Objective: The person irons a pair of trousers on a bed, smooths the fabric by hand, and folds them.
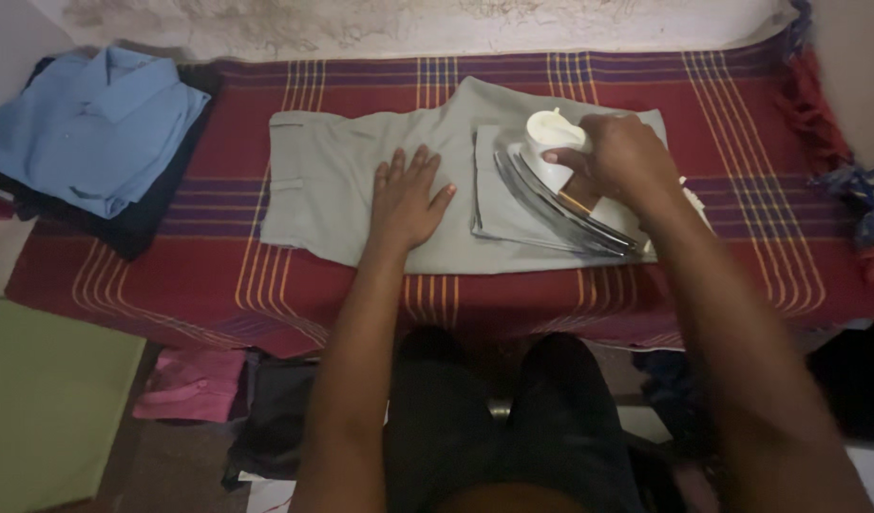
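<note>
At the far left we see a folded blue shirt (pixel 93 128) lying on a dark stack at the edge of the red checked cloth (pixel 741 142) that covers the table, with a pink garment (pixel 190 385) down on the floor below. Moving in, the grey trousers (pixel 332 180) lie flat across the middle of the cloth, folded over themselves toward the right. Our left hand (pixel 408 199) rests on them palm down, fingers spread and released, gripping nothing. The fabric looks soft and limp (it would likely sag if lifted by one corner), so we judge it best taken along a folded edge or the waistband. Further right, our right hand (pixel 619 157) is clenched around the handle of the iron (pixel 556 180), which sits on the folded part of the trousers; it looks heavy and rigid, its metal sole probably hot, so the handle is the only safe hold.
</note>
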